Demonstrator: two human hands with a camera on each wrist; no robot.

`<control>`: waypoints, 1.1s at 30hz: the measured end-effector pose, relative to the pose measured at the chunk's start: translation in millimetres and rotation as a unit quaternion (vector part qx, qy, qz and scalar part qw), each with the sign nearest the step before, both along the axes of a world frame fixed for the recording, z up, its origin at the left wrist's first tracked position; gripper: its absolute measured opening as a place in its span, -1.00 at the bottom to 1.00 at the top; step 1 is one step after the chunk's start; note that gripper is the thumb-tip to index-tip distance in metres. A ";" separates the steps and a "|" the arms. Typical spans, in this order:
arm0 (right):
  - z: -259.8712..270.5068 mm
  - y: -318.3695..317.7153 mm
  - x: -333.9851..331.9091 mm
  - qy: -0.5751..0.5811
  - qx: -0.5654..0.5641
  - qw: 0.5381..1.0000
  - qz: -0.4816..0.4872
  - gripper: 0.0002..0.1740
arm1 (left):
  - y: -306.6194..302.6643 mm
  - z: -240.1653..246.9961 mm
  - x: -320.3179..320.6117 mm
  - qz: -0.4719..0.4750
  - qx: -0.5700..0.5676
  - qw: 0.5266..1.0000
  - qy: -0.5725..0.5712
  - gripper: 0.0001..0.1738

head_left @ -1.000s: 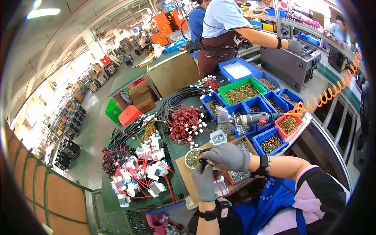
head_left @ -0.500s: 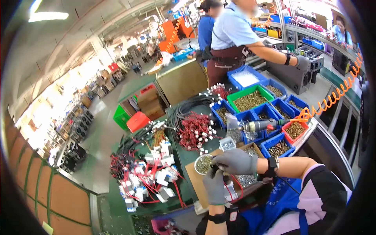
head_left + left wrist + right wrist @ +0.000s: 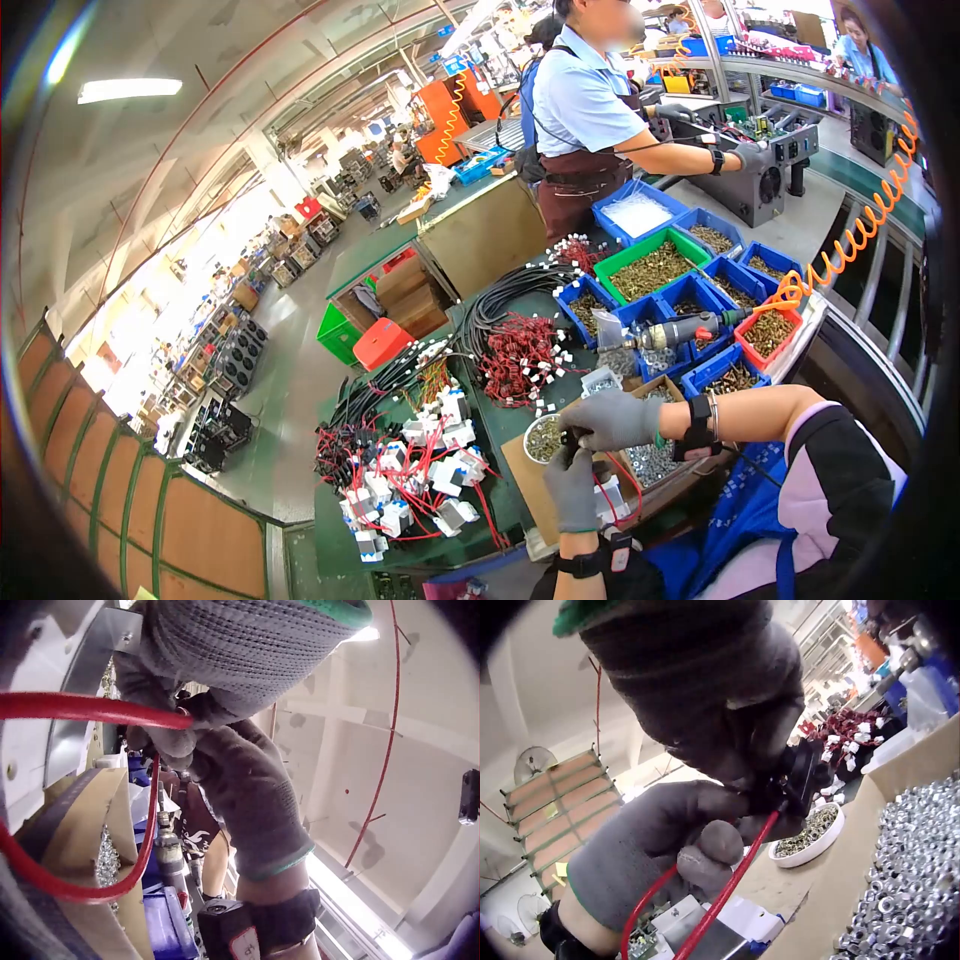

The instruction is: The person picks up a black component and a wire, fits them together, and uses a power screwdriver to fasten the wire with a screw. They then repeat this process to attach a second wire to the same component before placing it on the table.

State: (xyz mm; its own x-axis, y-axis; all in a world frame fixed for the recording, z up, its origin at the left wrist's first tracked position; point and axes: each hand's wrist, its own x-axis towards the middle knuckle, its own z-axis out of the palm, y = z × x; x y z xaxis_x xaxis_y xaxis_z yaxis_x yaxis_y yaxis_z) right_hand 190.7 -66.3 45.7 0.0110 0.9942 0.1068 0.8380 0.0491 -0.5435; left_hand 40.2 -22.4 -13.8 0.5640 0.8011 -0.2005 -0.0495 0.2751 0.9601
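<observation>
Both gloved hands meet above the cardboard at the bench's front edge. A small black part (image 3: 804, 772), probably a connector or switch, is pinched between the fingertips of my right hand (image 3: 620, 418). My left hand (image 3: 574, 492) grips it from below, with red wire (image 3: 739, 874) running from the part past its fingers. Fingers cover much of the part, so I cannot tell its exact kind. The red wire loops down beside a white-and-metal unit (image 3: 610, 500) below the hands. Just beyond the fingers stands a round white dish of small brass-coloured hardware (image 3: 810, 836).
A cardboard box of silvery nuts (image 3: 907, 870) is beside the right hand. Blue bins (image 3: 725, 372), a green bin (image 3: 650, 262) and a powered driver (image 3: 670, 332) lie beyond. White units with red wires (image 3: 430, 470) are piled left. Another person (image 3: 590, 110) works across the bench.
The head view has turned, so the bench and hands sit further right in it. Both hands stay together on the black part. The person opposite now has both arms at the grey case.
</observation>
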 end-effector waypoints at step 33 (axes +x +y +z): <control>-4.2 -5.2 -6.8 -0.145 0.116 0.981 0.048 -0.72 | 5.9 -10.6 -0.3 -0.016 -0.021 1.000 -0.008 -0.70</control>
